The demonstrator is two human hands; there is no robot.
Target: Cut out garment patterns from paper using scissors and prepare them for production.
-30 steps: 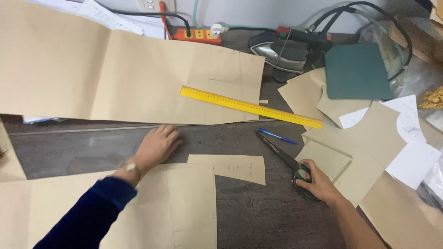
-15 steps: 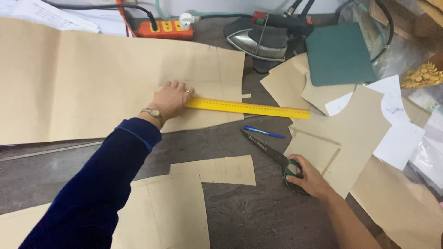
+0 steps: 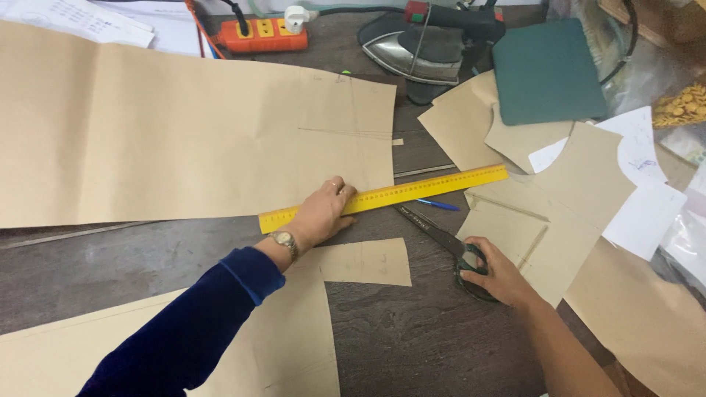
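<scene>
Currently left hand (image 3: 321, 215) presses flat, fingers spread, on the yellow ruler (image 3: 390, 197) lying at the lower edge of the big brown pattern paper (image 3: 184, 140). Right hand (image 3: 494, 270) is closed around the scissors (image 3: 448, 246) handles. Risk: ruler slides under uneven pressure, or the scissor tips snag the blue pen (image 3: 437, 205).

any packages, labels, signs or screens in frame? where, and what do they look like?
No packages, signs or screens.
Printed sheets: top left corner, white paper, blue marks.
White paper: right side among the brown pieces, small blue scribble.
Yellow ruler: centre, under the left hand, dark scale marks.
</scene>
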